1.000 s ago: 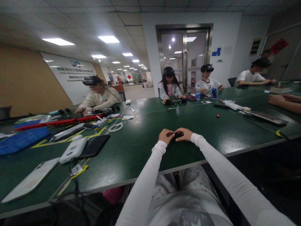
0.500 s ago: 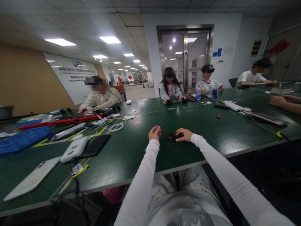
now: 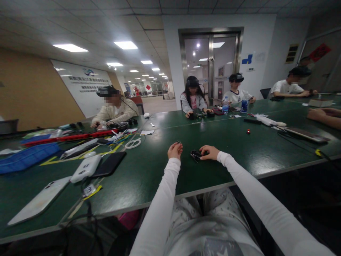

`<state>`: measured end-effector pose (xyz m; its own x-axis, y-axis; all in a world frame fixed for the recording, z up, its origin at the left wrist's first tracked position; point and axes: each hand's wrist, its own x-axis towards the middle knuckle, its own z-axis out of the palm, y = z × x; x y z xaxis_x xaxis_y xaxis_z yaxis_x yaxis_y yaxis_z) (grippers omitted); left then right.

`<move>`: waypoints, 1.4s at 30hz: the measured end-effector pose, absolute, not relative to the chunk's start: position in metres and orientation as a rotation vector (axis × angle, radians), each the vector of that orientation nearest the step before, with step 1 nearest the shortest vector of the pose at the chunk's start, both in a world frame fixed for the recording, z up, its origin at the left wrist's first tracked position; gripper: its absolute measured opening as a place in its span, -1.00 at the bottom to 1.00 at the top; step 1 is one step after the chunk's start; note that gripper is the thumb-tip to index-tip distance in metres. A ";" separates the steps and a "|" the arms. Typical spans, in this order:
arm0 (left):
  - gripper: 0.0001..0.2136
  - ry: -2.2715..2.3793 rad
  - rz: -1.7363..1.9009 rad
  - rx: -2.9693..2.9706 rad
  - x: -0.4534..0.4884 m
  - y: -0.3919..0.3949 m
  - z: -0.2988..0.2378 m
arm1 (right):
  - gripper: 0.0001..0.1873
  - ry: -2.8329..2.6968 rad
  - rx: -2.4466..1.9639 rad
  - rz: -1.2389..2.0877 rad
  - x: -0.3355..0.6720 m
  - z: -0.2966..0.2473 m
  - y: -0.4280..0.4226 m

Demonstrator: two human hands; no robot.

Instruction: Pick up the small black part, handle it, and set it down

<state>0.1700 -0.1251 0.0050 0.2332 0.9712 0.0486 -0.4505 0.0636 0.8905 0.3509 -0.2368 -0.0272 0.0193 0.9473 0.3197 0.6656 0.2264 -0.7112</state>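
Note:
Just above the green table, my left hand is closed, its fingertips pinching a small dark piece too tiny to name. To its right, my right hand curls its fingers around the near side of a small black assembly with thin parts sticking out. That assembly rests on the table, and its right end is partly hidden by my fingers. A short gap of bare table lies between the two hands.
At left are a blue tray, a white case, a black phone-like slab and a white cable coil. A red ball-like object and a tablet lie right. Several people sit around the table.
My left hand has turned slightly at the wrist, tilting the small piece in its fingertips. My right hand stays at the black assembly. The view has shifted a little.

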 end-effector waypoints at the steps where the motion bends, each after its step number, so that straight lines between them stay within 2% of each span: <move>1: -0.75 0.672 1.149 1.096 0.172 -0.130 0.004 | -0.73 -1.715 -1.508 0.451 0.351 -0.027 -0.237; 7: -0.81 0.552 0.901 1.979 0.184 -0.157 -0.010 | -0.82 -1.692 -1.498 0.476 0.350 -0.025 -0.236; 16: -0.84 0.778 0.886 2.603 0.161 -0.134 -0.009 | -0.87 -1.663 -1.536 0.502 0.349 -0.022 -0.239; 27: -0.81 1.467 0.829 2.513 0.056 -0.067 0.001 | -0.88 -1.669 -1.536 0.527 0.348 -0.026 -0.240; 34: -0.73 2.244 0.875 2.058 -0.012 -0.048 0.014 | -0.88 -1.677 -1.543 0.518 0.349 -0.027 -0.240; 42: -0.72 2.307 0.948 1.990 -0.023 -0.051 0.015 | -0.88 -1.684 -1.545 0.522 0.349 -0.030 -0.242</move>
<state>-0.0235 -0.0508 0.0149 -0.2213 0.8864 0.4066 0.9161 0.0460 0.3983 0.3493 -0.2415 -0.0301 0.0390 0.9636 0.2646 0.6447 0.1781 -0.7434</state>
